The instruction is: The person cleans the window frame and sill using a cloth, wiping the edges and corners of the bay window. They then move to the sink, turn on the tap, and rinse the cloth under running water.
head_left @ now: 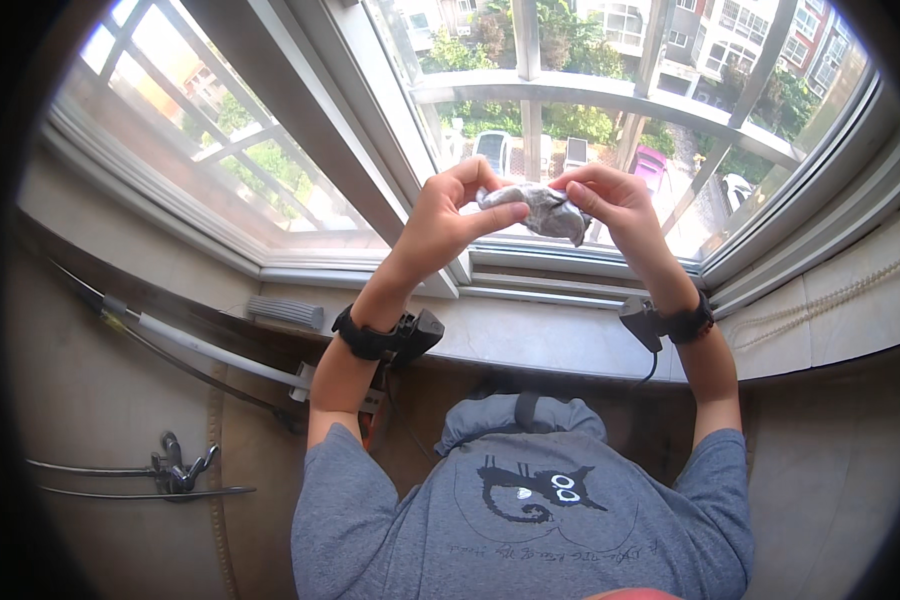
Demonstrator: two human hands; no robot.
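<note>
I have the left hand (448,213) and right hand (620,203) pinching a crumpled pale cloth (542,212), twelve o'clock from the shirt (420,540).

A pale grey-white cloth (545,211) is hanging in the air between the left hand (455,208) and the right hand (615,203), its two ends resting between thumb and fingers. It is stretching sideways, yet it is bunching into soft, crumpled folds. Darker grey marks or shadows are showing toward its right side, and its lower right part is drooping in a loose, uneven flap.
</note>
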